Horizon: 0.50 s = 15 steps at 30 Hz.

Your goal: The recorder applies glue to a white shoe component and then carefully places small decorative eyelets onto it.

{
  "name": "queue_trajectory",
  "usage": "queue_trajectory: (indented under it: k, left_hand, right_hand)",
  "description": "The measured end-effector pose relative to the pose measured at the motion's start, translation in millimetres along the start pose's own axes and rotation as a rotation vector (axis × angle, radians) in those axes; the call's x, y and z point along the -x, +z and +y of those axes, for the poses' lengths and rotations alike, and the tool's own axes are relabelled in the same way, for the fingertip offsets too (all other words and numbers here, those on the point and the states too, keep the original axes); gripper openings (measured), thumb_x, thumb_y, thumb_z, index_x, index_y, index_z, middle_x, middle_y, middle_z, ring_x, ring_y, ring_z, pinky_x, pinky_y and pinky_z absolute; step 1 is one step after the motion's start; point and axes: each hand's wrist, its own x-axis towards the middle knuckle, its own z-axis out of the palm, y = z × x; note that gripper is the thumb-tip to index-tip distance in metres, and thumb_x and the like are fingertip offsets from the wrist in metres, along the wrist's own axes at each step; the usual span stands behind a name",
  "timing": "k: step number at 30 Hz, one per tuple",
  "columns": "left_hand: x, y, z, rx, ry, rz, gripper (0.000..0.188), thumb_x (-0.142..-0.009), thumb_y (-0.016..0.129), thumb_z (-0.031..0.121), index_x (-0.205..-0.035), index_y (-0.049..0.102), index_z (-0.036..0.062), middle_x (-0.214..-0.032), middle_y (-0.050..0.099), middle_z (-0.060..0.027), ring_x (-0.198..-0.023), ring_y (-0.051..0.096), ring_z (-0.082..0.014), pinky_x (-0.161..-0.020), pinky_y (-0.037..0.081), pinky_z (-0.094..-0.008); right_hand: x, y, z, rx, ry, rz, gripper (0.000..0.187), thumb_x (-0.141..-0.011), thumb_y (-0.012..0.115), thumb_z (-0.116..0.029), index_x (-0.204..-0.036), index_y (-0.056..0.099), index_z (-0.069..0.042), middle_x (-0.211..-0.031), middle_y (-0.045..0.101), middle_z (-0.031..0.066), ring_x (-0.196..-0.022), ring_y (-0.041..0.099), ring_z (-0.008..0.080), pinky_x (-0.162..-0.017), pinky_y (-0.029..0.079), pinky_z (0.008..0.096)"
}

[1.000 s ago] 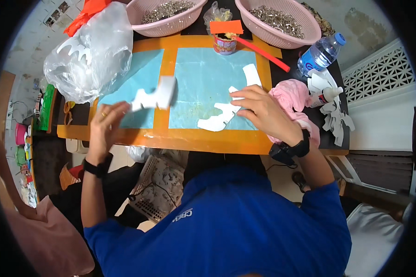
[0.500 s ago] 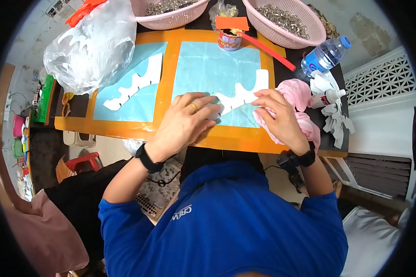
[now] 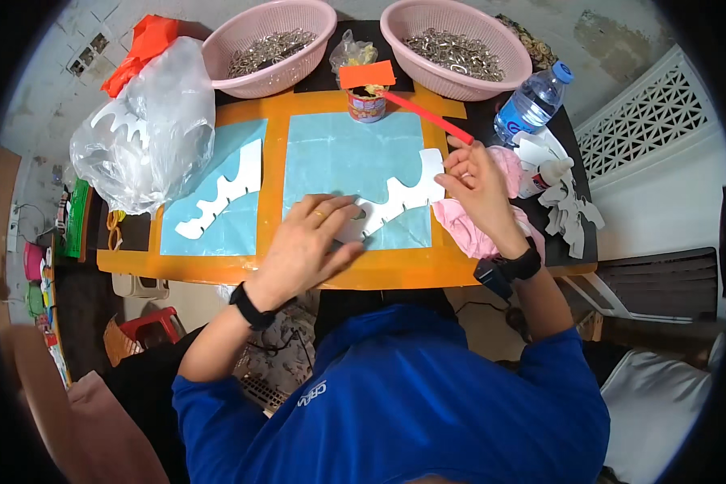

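Note:
A white scalloped cut-out piece (image 3: 407, 196) lies on the right-hand pale blue sheet (image 3: 315, 145). My left hand (image 3: 302, 242) presses its lower left end with fingers stretched out, covering part of it. My right hand (image 3: 480, 187) is raised at the right, above a pink cloth (image 3: 464, 226), thumb and fingers apart. Its fingertips are at the free end of a red stick (image 3: 427, 117); a firm grip does not show. The stick's other end rests in a small printed tub (image 3: 366, 106) with yellowish stuff at its rim, beside an orange-red card (image 3: 367, 74).
Another white scalloped piece (image 3: 226, 194) lies on the left blue sheet. Behind stand two pink baskets (image 3: 319, 40) of metal parts and a bulging plastic bag (image 3: 157, 137). At right are a water bottle (image 3: 532, 101), a small white bottle (image 3: 547, 176) and white scraps (image 3: 571, 211).
My right hand has left the white piece and moved up to the red stick's end. My left hand stays on the piece, thumb spread wider. The whole view has shifted.

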Motion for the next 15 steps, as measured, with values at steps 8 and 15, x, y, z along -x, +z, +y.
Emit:
queue_trajectory:
  k: [8,15]
  left_hand:
    - [-10,-1,4,-0.054,0.082,-0.153,0.046,-0.08,0.075,0.01,-0.125,0.067,0.0095,-0.138,0.062,-0.0086,-0.118,0.057,-0.0316,-0.102,0.048,-0.0412]
    - [-90,-50,-58,0.011,0.05,0.132,0.058,-0.084,0.079,0.016,-0.137,0.058,0.0054,-0.14,0.06,-0.0139,-0.131,0.051,-0.0359,-0.111,0.042,-0.0441]
  right_hand:
    - [-44,23,-29,-0.085,-0.169,-0.082,0.029,-0.086,0.08,-0.005,-0.114,0.071,-0.003,-0.115,0.065,0.0088,-0.09,0.064,0.0165,-0.074,0.052,0.0276]
    - [-71,25,-50,0.043,-0.382,0.005,0.025,-0.093,0.074,-0.012,-0.116,0.073,-0.004,-0.101,0.065,0.0082,-0.084,0.063,0.0179,-0.076,0.05,0.0297]
